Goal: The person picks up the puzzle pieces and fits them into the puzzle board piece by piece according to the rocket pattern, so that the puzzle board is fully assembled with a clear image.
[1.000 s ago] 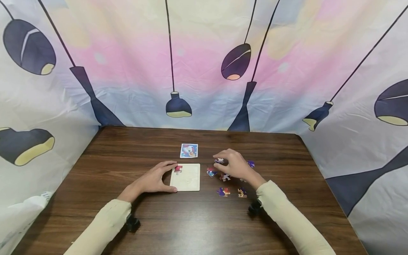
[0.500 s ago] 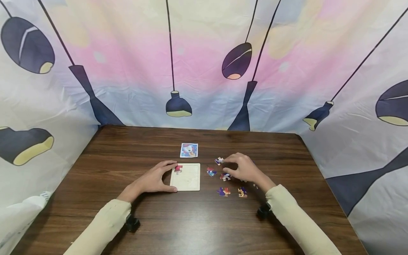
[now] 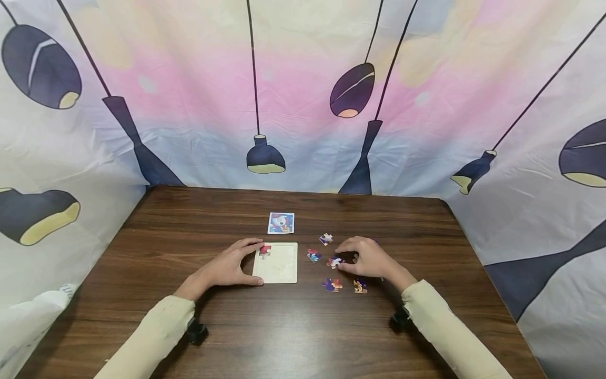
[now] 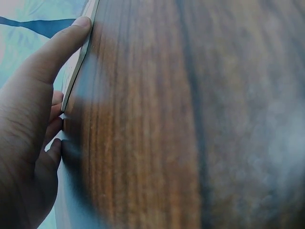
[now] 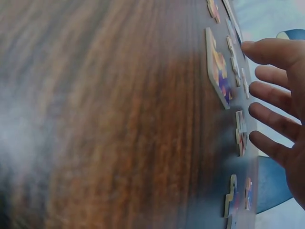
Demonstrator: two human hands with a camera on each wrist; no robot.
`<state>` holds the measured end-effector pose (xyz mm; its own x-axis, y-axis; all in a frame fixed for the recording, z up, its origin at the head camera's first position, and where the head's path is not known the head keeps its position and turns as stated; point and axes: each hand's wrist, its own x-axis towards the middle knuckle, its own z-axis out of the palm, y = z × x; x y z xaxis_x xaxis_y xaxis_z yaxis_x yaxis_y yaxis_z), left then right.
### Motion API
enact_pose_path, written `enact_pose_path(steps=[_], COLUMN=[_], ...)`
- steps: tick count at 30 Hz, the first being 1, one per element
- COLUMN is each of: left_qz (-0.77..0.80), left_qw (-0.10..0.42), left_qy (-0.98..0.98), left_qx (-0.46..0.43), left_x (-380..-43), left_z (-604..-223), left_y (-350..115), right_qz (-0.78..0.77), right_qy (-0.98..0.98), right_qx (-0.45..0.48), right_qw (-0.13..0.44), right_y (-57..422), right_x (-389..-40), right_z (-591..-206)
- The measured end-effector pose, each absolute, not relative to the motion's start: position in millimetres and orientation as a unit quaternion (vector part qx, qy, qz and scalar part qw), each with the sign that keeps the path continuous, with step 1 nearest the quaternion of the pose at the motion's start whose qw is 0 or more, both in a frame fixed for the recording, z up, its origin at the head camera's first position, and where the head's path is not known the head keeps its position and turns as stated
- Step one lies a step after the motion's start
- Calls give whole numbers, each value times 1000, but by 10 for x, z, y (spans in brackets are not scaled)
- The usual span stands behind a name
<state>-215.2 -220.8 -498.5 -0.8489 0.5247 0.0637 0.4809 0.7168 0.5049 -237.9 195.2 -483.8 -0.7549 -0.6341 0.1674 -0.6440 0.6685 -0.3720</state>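
Note:
A square wooden puzzle board (image 3: pixel 284 268) lies on the table with one red puzzle piece (image 3: pixel 265 251) in its far left corner. My left hand (image 3: pixel 232 265) grips the board's left side, thumb at the near corner and fingertips at the far one. In the left wrist view the thumb (image 4: pixel 71 40) lies against the board's edge. My right hand (image 3: pixel 371 258) is over the loose pieces, its thumb tip right at a white and purple puzzle piece (image 3: pixel 334 262). The right wrist view shows these fingers (image 5: pixel 271 95) spread with nothing between them. The hand hides some pieces beneath it.
Loose puzzle pieces lie around the right hand, among them a white one (image 3: pixel 325 239), a red and blue one (image 3: pixel 313 256), a purple and orange one (image 3: pixel 333 285) and a yellow and purple one (image 3: pixel 360 286). Behind the board lies a small picture card (image 3: pixel 281 223).
My right hand has moved right and a little nearer, from over the white piece to the white and purple one. The left hand and board have stayed in place.

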Motion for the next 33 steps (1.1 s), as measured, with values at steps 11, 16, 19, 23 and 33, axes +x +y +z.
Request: enact_pose_path(steps=[11, 16, 19, 23, 33], left_qz=[260, 262, 263, 263, 260], left_qw=[48, 50, 51, 53, 53], left_qy=[926, 926, 925, 925, 926], left_qx=[270, 268, 269, 269, 268], left_x=[-2144, -2139, -2138, -2140, -2148], left_z=[-4984, -4974, -4967, -4965, -4968], left_y=[-2202, -2200, -2196, -2197, -2203], right_qz=[197, 193, 193, 193, 202], right_qy=[-914, -909, -907, -908, -912], right_qx=[355, 369, 373, 372, 356], right_qw=[-12, -4, -3, -9, 11], right_y=[1957, 1951, 1951, 1951, 1915], right_x=[-2393, -2399, -2405, -2421, -2461], right_z=[-4864, -4866, -4869, -4873, -4810])
